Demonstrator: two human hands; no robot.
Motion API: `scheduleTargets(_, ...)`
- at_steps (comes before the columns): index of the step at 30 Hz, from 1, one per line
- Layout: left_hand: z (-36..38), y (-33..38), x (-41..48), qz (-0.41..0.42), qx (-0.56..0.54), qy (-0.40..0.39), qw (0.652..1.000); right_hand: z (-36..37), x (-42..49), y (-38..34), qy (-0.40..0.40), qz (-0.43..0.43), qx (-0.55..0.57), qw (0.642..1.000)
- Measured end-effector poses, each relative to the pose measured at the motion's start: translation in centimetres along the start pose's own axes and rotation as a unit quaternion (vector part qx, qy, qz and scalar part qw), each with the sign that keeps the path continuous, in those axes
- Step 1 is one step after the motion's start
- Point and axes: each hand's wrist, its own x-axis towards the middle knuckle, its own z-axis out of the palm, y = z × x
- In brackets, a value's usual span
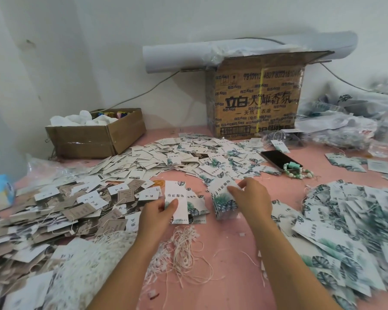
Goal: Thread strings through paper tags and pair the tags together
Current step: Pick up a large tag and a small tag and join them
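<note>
Closest to me, a tangle of loose white strings [185, 247] lies on the pink counter [229, 253], between my two forearms. Just beyond it, my left hand [158, 211] pinches a long white tag [174, 192] by its lower part, thumb on the printed face, so the tag stands up out of my fingers with its dark characters toward me. A few leaf-printed tags lie flat just beside it, partly under it. My right hand [253, 198] is curled over a thick stack of leaf-printed tags [222, 198] and grips it from the right side, with the stack's lower edge down at the counter.

To my left spreads a heap of brown and white tags [54, 211], many with thin strings trailing from them. To my right lies a big heap of leaf tags [349, 224], also with strings showing at its edge.

Farther out, a wide scatter of loose tags [184, 157] covers the middle of the counter. Right of it a dark phone [278, 158] lies flat, with a green bead bracelet [297, 173] touching its near end.

Against the wall stand a low open cardboard box [94, 137] on the left and a tall printed carton [255, 101] in the middle, with a roll of white paper [188, 54] lying across the carton's top. Crumpled clear plastic bags [345, 124] pile up on the far right.
</note>
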Motion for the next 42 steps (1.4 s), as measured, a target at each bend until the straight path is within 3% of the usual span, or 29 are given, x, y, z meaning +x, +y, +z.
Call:
scheduleTargets(5,-0.2,0.1,-1.6,-0.001,-0.033,-0.013,0.999,-1.4,-0.5,-1.0,-0.052,-0.025,0.155,0.986)
scheduleTargets(9,-0.3,0.9,-3.4,0.013,-0.052,-0.035,0.998,-1.6,-3.3,-2.6,-0.169,-0.021,0.315,0.934)
scheduleTargets(12,-0.5,1.6,-5.0,0.018,-0.089,-0.043,0.995,-1.0,-5.4,-2.9,-0.213,-0.014,0.307,0.927)
scheduleTargets(18,-0.7,1.6,-7.4,0.011,-0.15,-0.068,0.986,-0.6,-8.7,-1.8,-0.216,-0.033,0.281,0.935)
scheduleTargets(24,-0.3,0.9,-8.8,-0.012,-0.197,-0.098,0.975,-0.3,-10.7,-0.9,-0.259,0.01,0.332,0.907)
scheduleTargets(31,-0.4,0.1,-8.6,-0.036,-0.269,-0.062,0.96,0.1,-12.6,-0.9,-0.313,-0.008,0.313,0.896)
scheduleTargets(40,-0.1,-1.4,-8.1,-0.011,-0.251,-0.036,0.967,0.5,-12.8,-1.5,-0.24,0.018,0.372,0.897)
scheduleTargets(42,0.0,-1.6,-8.1,-0.006,-0.255,-0.035,0.966,0.8,-12.5,-1.3,-0.208,-0.001,0.35,0.913)
